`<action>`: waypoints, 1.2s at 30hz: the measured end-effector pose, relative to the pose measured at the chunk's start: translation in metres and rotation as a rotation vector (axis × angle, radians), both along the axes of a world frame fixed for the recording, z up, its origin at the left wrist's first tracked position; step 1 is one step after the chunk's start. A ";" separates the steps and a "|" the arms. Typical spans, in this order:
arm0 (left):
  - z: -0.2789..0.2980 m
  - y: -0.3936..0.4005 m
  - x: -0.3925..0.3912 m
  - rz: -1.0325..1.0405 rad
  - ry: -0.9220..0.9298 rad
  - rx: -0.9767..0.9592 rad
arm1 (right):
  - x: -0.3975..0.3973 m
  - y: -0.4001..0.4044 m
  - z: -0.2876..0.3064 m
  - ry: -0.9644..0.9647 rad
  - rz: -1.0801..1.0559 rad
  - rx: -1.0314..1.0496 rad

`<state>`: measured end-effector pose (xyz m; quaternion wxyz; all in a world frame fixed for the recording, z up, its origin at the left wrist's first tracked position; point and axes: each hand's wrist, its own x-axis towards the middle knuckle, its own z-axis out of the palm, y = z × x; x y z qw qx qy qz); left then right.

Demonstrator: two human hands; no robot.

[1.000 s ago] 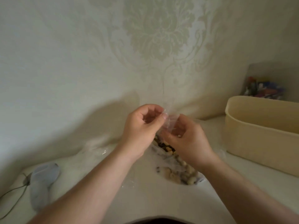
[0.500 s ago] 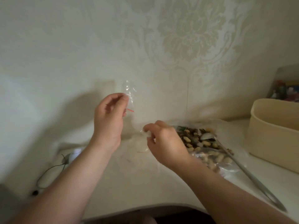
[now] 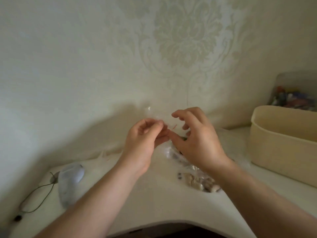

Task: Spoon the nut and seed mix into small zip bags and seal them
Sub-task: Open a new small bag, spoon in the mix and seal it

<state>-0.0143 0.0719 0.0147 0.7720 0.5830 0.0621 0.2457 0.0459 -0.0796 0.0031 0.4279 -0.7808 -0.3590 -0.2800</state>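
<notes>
Half a second ago the hands were apart, the left raised alone with the small zip bag and the right lower down by the nut mix; now the right hand (image 3: 197,140) has come up to meet the left hand (image 3: 145,134) in front of the wall. The left pinches the clear, empty zip bag (image 3: 158,117) between thumb and curled fingers. The right hangs half open, fingers spread and bent, its fingertips just beside the bag near the red mark; whether it has caught the plastic yet I cannot tell.

The step looks like opening the bag's mouth. To do it well, each hand should probably take one lip close to the zip strip and part them gently, the left keeping the bag upright so it stays open for the spoon.

The nut mix (image 3: 199,182) lies in its clear bag near and right of the hands on the pale table (image 3: 154,203). A cream tub (image 3: 283,145) stands at the far right, with a box of coloured things (image 3: 295,98) behind it. At the near left lie a pale grey mouse-like gadget (image 3: 70,181) and its dark cord (image 3: 34,196). Patterned wallpaper (image 3: 185,40) fills the far side.
</notes>
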 end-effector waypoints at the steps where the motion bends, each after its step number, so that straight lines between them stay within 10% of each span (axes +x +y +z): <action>1: -0.001 -0.008 0.007 -0.037 0.012 -0.016 | 0.006 -0.007 -0.001 -0.038 -0.024 0.007; 4: -0.011 -0.022 0.029 -0.057 0.015 0.097 | 0.019 -0.029 -0.007 0.013 -0.030 0.116; 9: -0.019 -0.027 0.058 -0.033 0.011 0.420 | 0.027 -0.055 -0.016 0.619 0.078 0.412; 13: -0.013 -0.035 0.078 -0.189 0.026 0.328 | 0.035 -0.063 -0.019 0.852 0.163 0.612; 36: -0.023 -0.025 0.061 -0.366 -0.078 -0.074 | 0.019 -0.078 -0.010 0.891 0.179 0.535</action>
